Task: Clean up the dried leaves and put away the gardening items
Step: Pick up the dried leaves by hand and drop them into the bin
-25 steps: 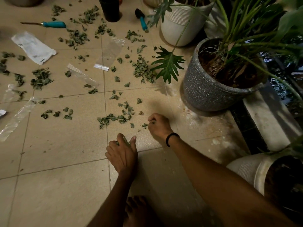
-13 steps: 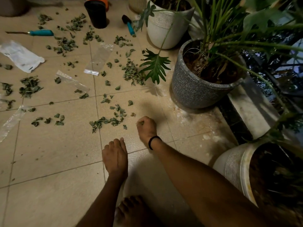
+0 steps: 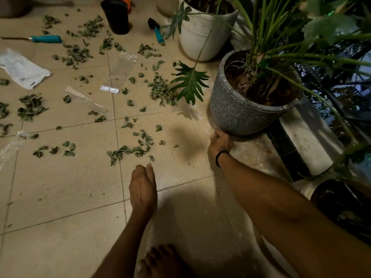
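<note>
Dried green leaves [image 3: 128, 151] lie scattered over the tan floor tiles, with a denser pile [image 3: 160, 91] farther back. My left hand [image 3: 143, 187] stands on its edge just short of the nearest leaves, fingers straight and together, cupped; whatever is in its palm is hidden. My right hand [image 3: 219, 142], a black band on its wrist, has curled fingers against the base of the grey speckled pot [image 3: 236, 113]; nothing shows in its grip. A teal-handled tool [image 3: 47, 39] lies at the far left, and a teal-handled trowel [image 3: 157, 32] beside the white pot [image 3: 200, 37].
A black plastic pot [image 3: 116, 16] stands at the back. Clear plastic bags [image 3: 120, 71] and a white pouch [image 3: 20, 69] lie among the leaves. Plant fronds hang over the right side, where a step [image 3: 307, 137] drops away. My bare foot [image 3: 160, 259] is at the bottom.
My right hand has left the leaves in front of me and moved right to the grey pot's base. My left hand has turned from palm-down onto its edge.
</note>
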Available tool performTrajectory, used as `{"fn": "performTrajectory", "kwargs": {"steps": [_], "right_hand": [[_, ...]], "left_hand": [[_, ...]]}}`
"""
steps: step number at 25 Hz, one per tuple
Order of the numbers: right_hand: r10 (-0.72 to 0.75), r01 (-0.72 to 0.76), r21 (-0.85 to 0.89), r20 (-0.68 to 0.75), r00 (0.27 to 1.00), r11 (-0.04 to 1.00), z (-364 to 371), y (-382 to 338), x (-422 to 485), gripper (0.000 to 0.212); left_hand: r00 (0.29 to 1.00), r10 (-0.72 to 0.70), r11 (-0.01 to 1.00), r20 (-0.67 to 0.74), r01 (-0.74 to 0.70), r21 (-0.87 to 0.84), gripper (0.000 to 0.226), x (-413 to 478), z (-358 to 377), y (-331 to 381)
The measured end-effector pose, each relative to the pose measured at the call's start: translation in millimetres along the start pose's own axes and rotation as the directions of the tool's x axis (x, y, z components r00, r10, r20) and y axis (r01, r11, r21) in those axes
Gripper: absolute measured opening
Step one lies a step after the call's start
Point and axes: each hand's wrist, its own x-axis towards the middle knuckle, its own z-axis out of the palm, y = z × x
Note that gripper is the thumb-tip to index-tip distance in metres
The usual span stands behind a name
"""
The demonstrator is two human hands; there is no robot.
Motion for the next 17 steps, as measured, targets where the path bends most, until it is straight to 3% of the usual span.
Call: {"fn": "performTrajectory", "kwargs": {"steps": [4, 6, 9, 11, 14, 17], "right_hand": [[-0.087, 0.091, -0.126, 0.036, 0.996, 0.988, 5.4, -7.5, 1.6, 0.016], [-0.043, 0.046, -0.149, 0.025, 0.999, 0.988, 8.3, -13.6, 1.2, 0.017], [-0.11, 0.127, -0.297, 0.074, 0.991, 0.946, 17.8, -26.9, -15.7, 0.018], [-0.199, 0.232, -0.223, 0.163, 0.966, 0.947, 30.3, -32.7, -38.4, 0.021], [-0.306, 0.33, -0.049, 0.265, 0.914, 0.943, 48.1, -30.8, -72.2, 0.017], [-0.401, 0.437, -0.034, 0.337, 0.852, 0.899, 56.6, -24.4, -84.4, 0.018]], "left_hand": [[0.993, -0.067, 0.997, 0.097, 0.07, -0.03, 0.028, 10.5, 4.6, -0.7], [0.988, -0.042, 0.999, 0.146, 0.046, -0.021, 0.039, 13.7, 3.2, 2.3], [0.985, 0.036, 0.999, 0.17, -0.029, -0.043, 0.043, 25.6, 7.4, 5.4], [0.98, 0.093, 0.995, 0.175, -0.097, 0.014, 0.039, 35.1, 13.5, 2.8], [0.963, 0.209, 0.936, 0.169, -0.247, 0.25, 0.02, 37.3, 21.0, -2.5], [0.96, 0.238, 0.911, 0.145, -0.272, 0.308, 0.012, 33.5, 21.5, -0.3]]}}
